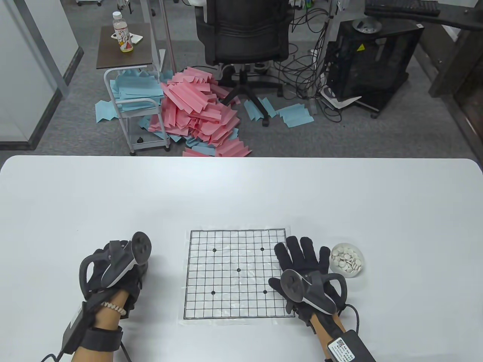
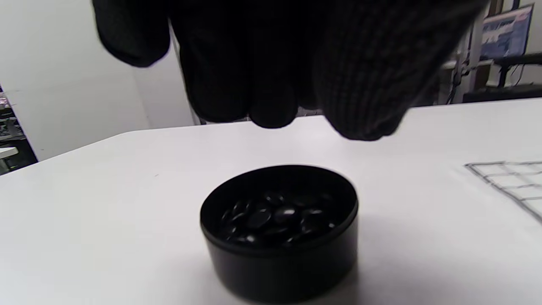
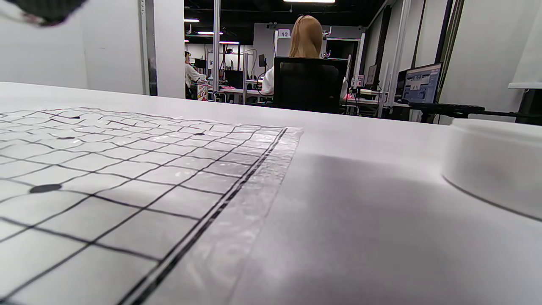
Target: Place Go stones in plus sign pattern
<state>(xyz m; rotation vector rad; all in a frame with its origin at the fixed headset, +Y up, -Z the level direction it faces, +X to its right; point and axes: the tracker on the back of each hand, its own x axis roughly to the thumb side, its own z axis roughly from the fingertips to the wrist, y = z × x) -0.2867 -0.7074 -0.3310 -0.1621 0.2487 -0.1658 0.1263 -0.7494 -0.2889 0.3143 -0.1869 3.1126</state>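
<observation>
A paper Go board (image 1: 236, 273) with a black grid lies on the white table and has no stones on it. My left hand (image 2: 296, 114) hangs with its fingers bunched just above a black bowl (image 2: 279, 245) of black stones (image 2: 275, 216). I cannot see whether it holds a stone. In the table view the left hand (image 1: 139, 268) covers that bowl, left of the board. My right hand (image 1: 290, 260) rests flat with its fingers spread on the board's right edge. A white bowl of white stones (image 1: 346, 260) stands just right of it, and its wall shows in the right wrist view (image 3: 495, 165).
The table's far edge (image 1: 241, 158) runs across the middle of the table view. Beyond it are an office chair (image 1: 245, 34), a pile of pink and blue paper (image 1: 196, 109) and a small cart (image 1: 139, 109).
</observation>
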